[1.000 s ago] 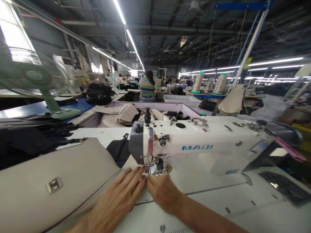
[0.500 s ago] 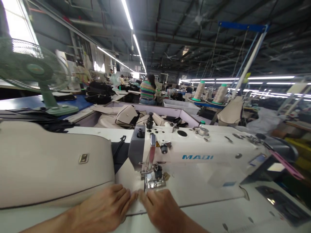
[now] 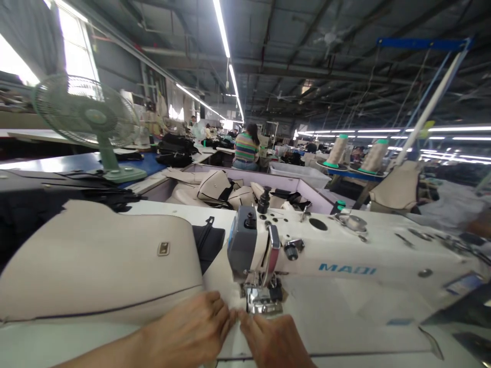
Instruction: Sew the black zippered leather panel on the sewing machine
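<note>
My left hand [image 3: 192, 329] and my right hand [image 3: 274, 340] lie side by side on a pale piece of bag material [image 3: 220, 278] just in front of the presser foot [image 3: 263, 301] of a white MAQI sewing machine [image 3: 345, 255]. The fingertips of both hands press the material flat against the machine bed. Left of my hands lies a beige bag panel [image 3: 99, 260] with a small metal clasp [image 3: 163, 248]. Whether the fingers pinch an edge I cannot tell.
A green desk fan [image 3: 90, 120] stands at the back left. Black pieces [image 3: 46, 197] are piled at the left. A bin of beige bag parts [image 3: 230, 189] sits behind the machine. Thread cones [image 3: 337, 151] stand at the right. A person in a striped shirt [image 3: 246, 148] sits far off.
The view has swung left and the machine head now sits nearer the middle. Both hands have slid back toward me along the material, staying together before the presser foot.
</note>
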A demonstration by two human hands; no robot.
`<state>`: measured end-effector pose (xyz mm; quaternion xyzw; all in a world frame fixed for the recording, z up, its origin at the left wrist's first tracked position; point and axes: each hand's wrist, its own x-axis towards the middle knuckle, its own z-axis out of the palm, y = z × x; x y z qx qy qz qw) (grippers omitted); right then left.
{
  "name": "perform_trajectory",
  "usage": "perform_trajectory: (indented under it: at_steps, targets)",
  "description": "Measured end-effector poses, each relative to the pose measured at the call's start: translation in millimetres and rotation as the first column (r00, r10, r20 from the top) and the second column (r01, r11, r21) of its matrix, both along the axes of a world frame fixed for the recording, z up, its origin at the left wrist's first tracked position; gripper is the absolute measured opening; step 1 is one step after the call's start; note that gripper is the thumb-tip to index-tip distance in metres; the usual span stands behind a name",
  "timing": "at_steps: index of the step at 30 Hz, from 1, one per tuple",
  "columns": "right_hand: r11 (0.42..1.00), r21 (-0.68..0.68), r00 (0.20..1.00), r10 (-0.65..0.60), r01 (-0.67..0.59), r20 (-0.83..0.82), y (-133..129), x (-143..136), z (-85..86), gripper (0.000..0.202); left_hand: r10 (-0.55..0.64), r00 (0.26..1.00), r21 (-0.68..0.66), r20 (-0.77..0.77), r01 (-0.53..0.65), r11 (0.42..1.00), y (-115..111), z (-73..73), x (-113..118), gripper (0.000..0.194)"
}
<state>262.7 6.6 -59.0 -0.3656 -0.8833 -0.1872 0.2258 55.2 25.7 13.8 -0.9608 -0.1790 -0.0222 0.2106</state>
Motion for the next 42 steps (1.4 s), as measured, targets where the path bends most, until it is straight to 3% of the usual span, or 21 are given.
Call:
perform_trajectory:
  at_steps: [7,14,34,42]
  targets:
    - [0.997,-0.053,0.997,-0.047,0.05,0.065,-1,-1,6.9,0.036,-0.016,1.0,0.067,-0.018,0.018,0.998,10,-10.4,4,0.01]
    - [0.993,-0.076,0.995,-0.087,0.09,0.041,-3,-4,6.0,0.031,-0.015,0.999,0.038,-0.028,0.016,0.999,18,-20.2,5,0.009]
    - [0.974,-0.142,0.984,-0.179,0.175,-0.019,-4,-3,10.0,0.018,0.059,0.997,0.006,-0.039,-0.059,0.998,26,-20.2,10,0.017]
    - [0.973,-0.148,0.983,-0.185,0.179,-0.022,-2,-7,14.1,0.018,0.064,0.997,0.036,-0.033,-0.063,0.997,27,-27.4,11,0.012]
